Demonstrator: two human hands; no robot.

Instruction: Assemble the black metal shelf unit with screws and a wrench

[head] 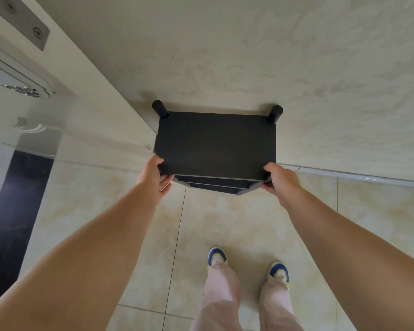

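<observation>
The black shelf unit [215, 142] stands upright in a corner where two pale walls meet, seen from above. Its flat top panel faces me, and two round black posts stick up at its far corners. Lower shelves show as dark edges under the near edge. My left hand [153, 177] grips the near left corner, thumb on top and fingers underneath. My right hand [279, 179] grips the near right corner, fingers curled round the post there. No screws or wrench are in view.
A pale wall [296, 56] rises behind the shelf. A cream cabinet or door [22, 96] with a metal plate stands at the left, with a dark panel [17, 216] below it. My feet in blue and white shoes [216, 255] stand on the beige tile floor.
</observation>
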